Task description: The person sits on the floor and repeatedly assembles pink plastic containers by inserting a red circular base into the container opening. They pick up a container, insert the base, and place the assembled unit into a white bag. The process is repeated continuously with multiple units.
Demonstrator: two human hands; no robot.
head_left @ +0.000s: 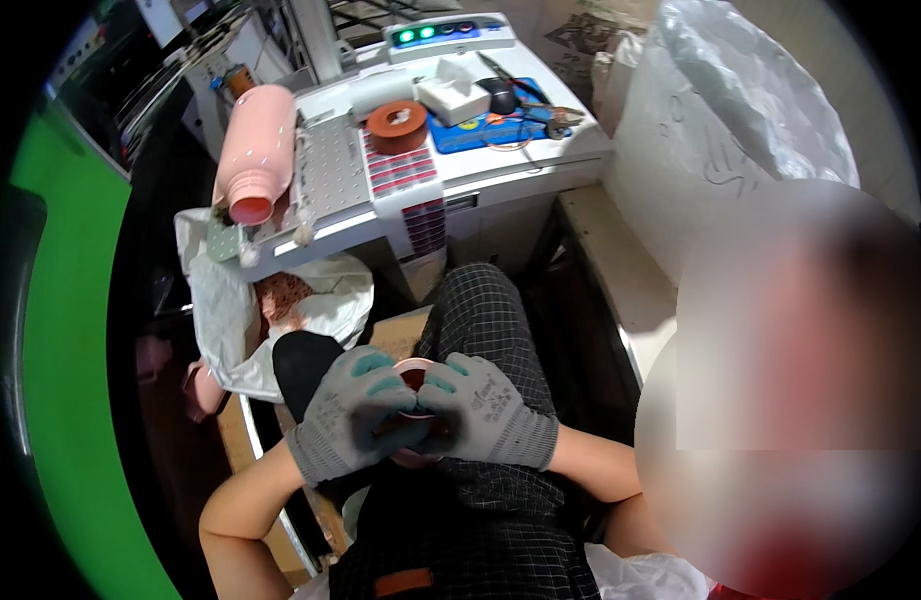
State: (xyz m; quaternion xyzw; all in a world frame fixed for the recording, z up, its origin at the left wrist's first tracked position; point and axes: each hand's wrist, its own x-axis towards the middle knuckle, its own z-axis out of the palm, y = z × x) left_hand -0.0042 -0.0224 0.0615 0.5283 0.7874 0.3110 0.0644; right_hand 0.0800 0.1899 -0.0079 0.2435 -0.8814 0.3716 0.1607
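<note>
Both my hands wear grey knit gloves with teal fingertips and meet over my lap. My left hand [355,415] and my right hand [485,405] together grip a small round pink object [414,372] with a dark red inside; only its top rim shows between the fingers. My legs in dark checked trousers lie below the hands.
A white machine table [500,165] stands ahead with a pink bottle [255,150] lying on its side, a brown tape roll [397,122], a perforated metal plate [330,170], a white box and a blue mat with tools. A white bag [235,310] holds pink pieces. A blurred area fills the right.
</note>
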